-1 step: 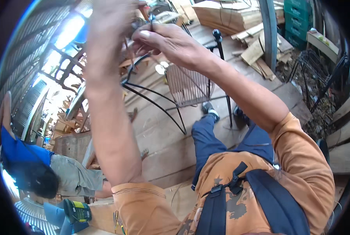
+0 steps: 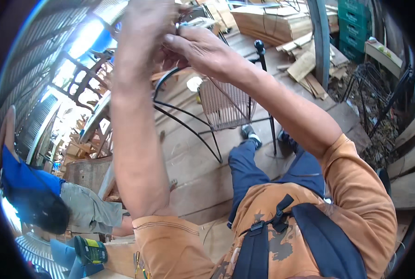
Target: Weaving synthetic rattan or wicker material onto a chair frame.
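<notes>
My left hand [image 2: 147, 35] is raised at the upper middle, smeared by motion, its fingers not readable. Beside it and partly behind it, my right hand [image 2: 200, 50] has its fingers curled in with the thumb pressed toward them; whatever lies between them is hidden. Both hands are above a chair with a thin black metal frame [image 2: 185, 124]. Its woven slatted panel [image 2: 226, 104] is brownish, and a thin loose strand seems to run down across it from near my right hand. A black post with a ball top [image 2: 259, 45] rises at the chair's right.
Stacked boards [image 2: 263, 23] and scrap wood [image 2: 305, 65] lie beyond, near a grey post [image 2: 320, 44] and green crates [image 2: 353, 30]. At the left a person in a blue shirt [image 2: 26, 181] bends near a woven panel [image 2: 89, 173]. A dark green tub [image 2: 91, 251] stands lower left.
My left hand and forearm have shifted slightly right, closer to my right hand. My right hand has moved only a little, and the chair stays nearly in place.
</notes>
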### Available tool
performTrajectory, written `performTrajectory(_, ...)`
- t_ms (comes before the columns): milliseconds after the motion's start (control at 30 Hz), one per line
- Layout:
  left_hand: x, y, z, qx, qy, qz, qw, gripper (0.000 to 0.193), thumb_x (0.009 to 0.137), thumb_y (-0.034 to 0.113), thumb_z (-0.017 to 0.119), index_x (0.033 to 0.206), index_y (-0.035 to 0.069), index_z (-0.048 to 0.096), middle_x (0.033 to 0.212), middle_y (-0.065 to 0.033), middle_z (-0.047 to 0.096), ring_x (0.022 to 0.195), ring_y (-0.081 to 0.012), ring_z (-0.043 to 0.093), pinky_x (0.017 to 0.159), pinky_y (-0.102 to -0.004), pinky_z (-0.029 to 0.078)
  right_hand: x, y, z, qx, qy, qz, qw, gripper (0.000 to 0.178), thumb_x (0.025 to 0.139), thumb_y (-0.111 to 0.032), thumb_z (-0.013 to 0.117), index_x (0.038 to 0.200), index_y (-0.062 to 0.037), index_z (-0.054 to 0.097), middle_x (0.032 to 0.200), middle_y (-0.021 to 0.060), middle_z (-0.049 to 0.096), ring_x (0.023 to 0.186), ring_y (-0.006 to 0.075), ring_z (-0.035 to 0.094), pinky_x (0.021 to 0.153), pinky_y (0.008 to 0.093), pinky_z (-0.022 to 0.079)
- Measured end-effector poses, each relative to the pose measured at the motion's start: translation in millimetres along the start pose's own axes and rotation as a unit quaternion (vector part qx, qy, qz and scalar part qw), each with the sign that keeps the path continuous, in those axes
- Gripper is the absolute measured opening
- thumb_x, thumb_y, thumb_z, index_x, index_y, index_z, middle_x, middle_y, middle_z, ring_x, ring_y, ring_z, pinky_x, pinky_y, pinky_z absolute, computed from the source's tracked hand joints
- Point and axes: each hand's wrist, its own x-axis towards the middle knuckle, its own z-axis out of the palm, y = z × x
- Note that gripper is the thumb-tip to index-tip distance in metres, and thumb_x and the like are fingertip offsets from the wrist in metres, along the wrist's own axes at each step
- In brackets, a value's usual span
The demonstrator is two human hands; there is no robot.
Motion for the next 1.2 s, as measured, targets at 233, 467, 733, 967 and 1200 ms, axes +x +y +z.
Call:
performTrajectory(233, 67.5, -14.5, -19.9, -0.015, -0.086, -0.119, 0.989, 0.019, 0.087, 0.023, 0.049, 0.089, 0.006, 0.059, 0.068, -0.0024, 0.054, 0.052, -0.0105, 0.050, 0.045, -0.0276, 0.044, 24.3, -24.4, 15.5, -0.031, -0.027, 0.007, 0.999, 0.044, 0.092, -0.034, 0.042, 0.062, -0.0032, 0.048, 0.052, 0.0001, 0.043, 0.046, 0.0091, 0.041, 0.042, 0.0238, 0.033)
performTrajectory(467, 150.4, 17.7, -91.4, -0.272, 0.087, -0.143, 0.948, 0.017, 0.092, 0.017, 0.036, 0.087, 0.005, 0.046, 0.051, 0.0036, 0.035, 0.036, -0.0079, 0.027, 0.041, -0.0255, 0.027, 5.6, 6.0, 18.2, -0.199, 0.126, -0.056, 0.970, 0.032, 0.084, -0.022, 0.058, 0.104, 0.0012, 0.049, 0.084, 0.0085, 0.056, 0.073, 0.0140, 0.053, 0.067, 0.0287, 0.045)
performTrajectory(733, 201.0, 90.1, -181.4, -0.207, 0.256, -0.046, 0.943, 0.037, 0.095, 0.036, 0.029, 0.083, 0.005, 0.047, 0.055, 0.0008, 0.033, 0.041, -0.0097, 0.026, 0.037, -0.0247, 0.020, -11.6, 54.4, 37.6, -0.159, -0.049, 0.060, 0.984, 0.046, 0.085, -0.022, 0.053, 0.123, -0.0036, 0.035, 0.101, 0.0203, 0.057, 0.097, 0.0353, 0.054, 0.083, 0.0397, 0.041)
performTrajectory(967, 180.2, 104.0, -263.8, -0.080, 0.284, 0.016, 0.955, 0.026, 0.094, 0.029, 0.036, 0.092, 0.005, 0.048, 0.060, 0.0010, 0.038, 0.043, -0.0076, 0.029, 0.037, -0.0231, 0.023, -81.6, 66.5, 87.1, -0.136, -0.157, 0.038, 0.977, 0.023, 0.090, -0.024, 0.044, 0.088, -0.0014, 0.047, 0.073, 0.0196, 0.054, 0.072, 0.0389, 0.053, 0.063, 0.0429, 0.041)
performTrajectory(1200, 133.2, 77.9, -293.3, -0.028, 0.295, -0.020, 0.955, 0.015, 0.095, 0.023, 0.036, 0.101, 0.011, 0.044, 0.063, 0.0016, 0.040, 0.042, -0.0077, 0.030, 0.036, -0.0228, 0.026, -145.6, 55.5, 86.9, -0.185, -0.222, 0.036, 0.957, 0.020, 0.088, -0.023, 0.046, 0.089, -0.0032, 0.050, 0.077, 0.0186, 0.054, 0.075, 0.0378, 0.054, 0.064, 0.0447, 0.042)
